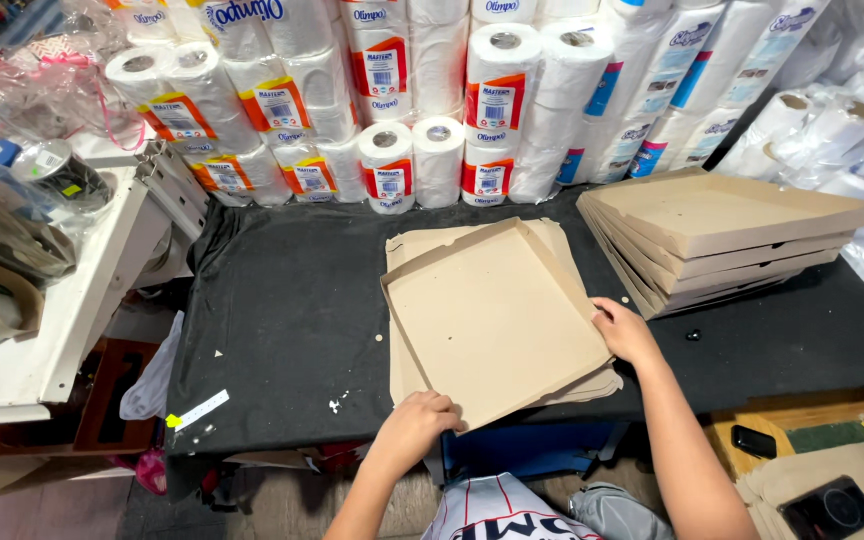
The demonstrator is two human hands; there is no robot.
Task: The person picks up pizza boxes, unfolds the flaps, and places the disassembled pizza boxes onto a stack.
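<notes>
Watching left hand pinch the box corner, right hand pressed flat on its edge; I'd judge the loose flats beneath could slide.

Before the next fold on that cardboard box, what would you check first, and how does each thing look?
1. Left hand on the near edge of the half-folded box: ok.
2. Right hand on its right edge: ok.
3. Box lying over the flat blanks beneath: ok.
4. Far and left walls of the box raised: ok; near wall: not ok, it lies flat.
5. Stack of finished boxes apart from the work: ok.
6. Black table cover free of scraps: not ok, small bits lie on it.
</notes>
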